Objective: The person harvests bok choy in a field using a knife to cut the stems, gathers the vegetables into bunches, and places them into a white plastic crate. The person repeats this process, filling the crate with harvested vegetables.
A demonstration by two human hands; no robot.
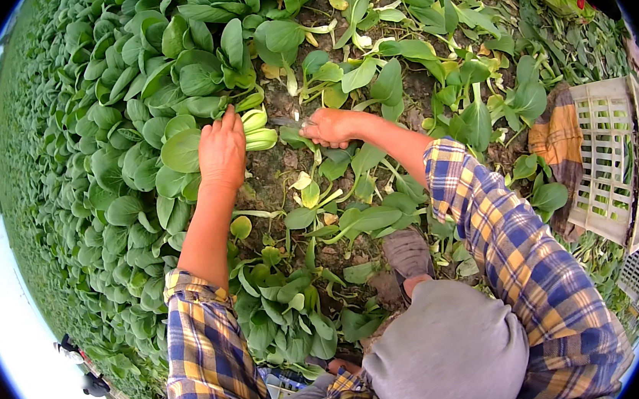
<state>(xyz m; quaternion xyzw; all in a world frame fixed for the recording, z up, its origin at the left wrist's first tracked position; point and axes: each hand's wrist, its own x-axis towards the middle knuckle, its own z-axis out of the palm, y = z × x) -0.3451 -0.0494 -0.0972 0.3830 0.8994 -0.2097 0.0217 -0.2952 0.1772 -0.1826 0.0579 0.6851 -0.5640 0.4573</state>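
Observation:
My left hand [222, 151] is closed around a head of bok choy [258, 138], whose pale green base points right and whose leaves lie partly under the hand. Just to the right, my right hand [330, 128] grips a small knife [285, 122]. The blade points left toward the bok choy's base, with a short gap between them. Fingers hide the handle. Dense growing bok choy [121, 172] stands left of my left hand, and loose leaves [372, 221] lie on the soil below my right hand.
White plastic crates [600, 161] stand at the right, beside an orange and brown plaid cloth [557, 134]. My shoe [408, 256] rests on leaf-strewn soil. A bok choy clump [288, 310] grows near my left sleeve. Other people appear at the lower left edge.

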